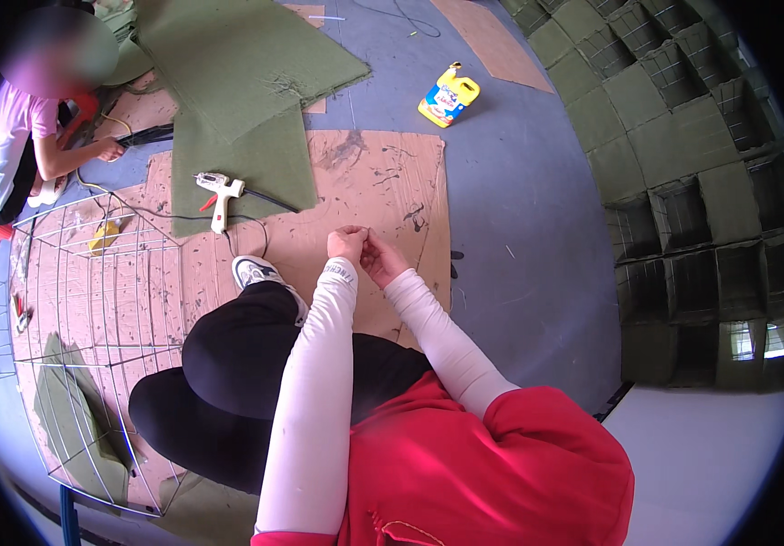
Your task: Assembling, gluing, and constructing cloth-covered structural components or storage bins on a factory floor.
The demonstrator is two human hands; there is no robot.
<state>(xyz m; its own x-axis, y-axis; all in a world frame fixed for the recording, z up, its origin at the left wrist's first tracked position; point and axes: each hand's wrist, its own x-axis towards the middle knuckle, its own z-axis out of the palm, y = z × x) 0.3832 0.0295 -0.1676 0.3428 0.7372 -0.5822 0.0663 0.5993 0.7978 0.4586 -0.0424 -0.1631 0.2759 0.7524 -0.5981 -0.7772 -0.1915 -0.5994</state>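
My left hand (pixel 346 244) and my right hand (pixel 382 259) meet above the cardboard sheet (pixel 392 182), fingertips pinched together. Whatever lies between the fingers, if anything, is too small to make out. To the left of my hands, a white hot glue gun (pixel 221 195) with a red trigger lies on a green cloth (pixel 269 177). A black glue stick (pixel 271 200) sticks out of its back end, and its cord runs off over the cardboard. Neither hand touches the gun.
A wire frame (pixel 110 364) stands at my left, with green cloth (pixel 82 419) in it. A person (pixel 23 146) sits at the far left, holding black sticks (pixel 148 135). A yellow jug (pixel 449 96) stands beyond my hands. Green-covered boxes (pixel 683 136) are stacked at right.
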